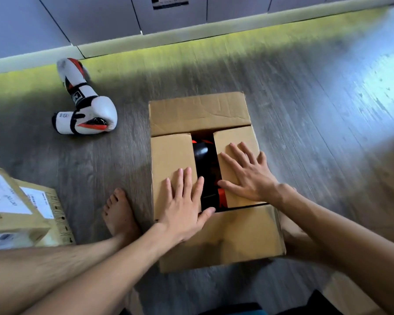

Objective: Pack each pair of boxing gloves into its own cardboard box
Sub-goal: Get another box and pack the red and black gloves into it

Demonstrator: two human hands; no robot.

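A brown cardboard box stands on the floor in the middle of the head view. Its two side flaps are folded inward, and black and orange boxing gloves show in the gap between them. My left hand lies flat on the left flap, fingers spread. On the right flap my right hand rests flat too, fingers apart. The far and near flaps lie open outward. A pair of white, black and red boxing gloves lies on the floor to the far left of the box.
Another cardboard box with white labels stands at the left edge. My bare foot is on the grey wood floor between the two boxes. Grey cabinet fronts line the far side.
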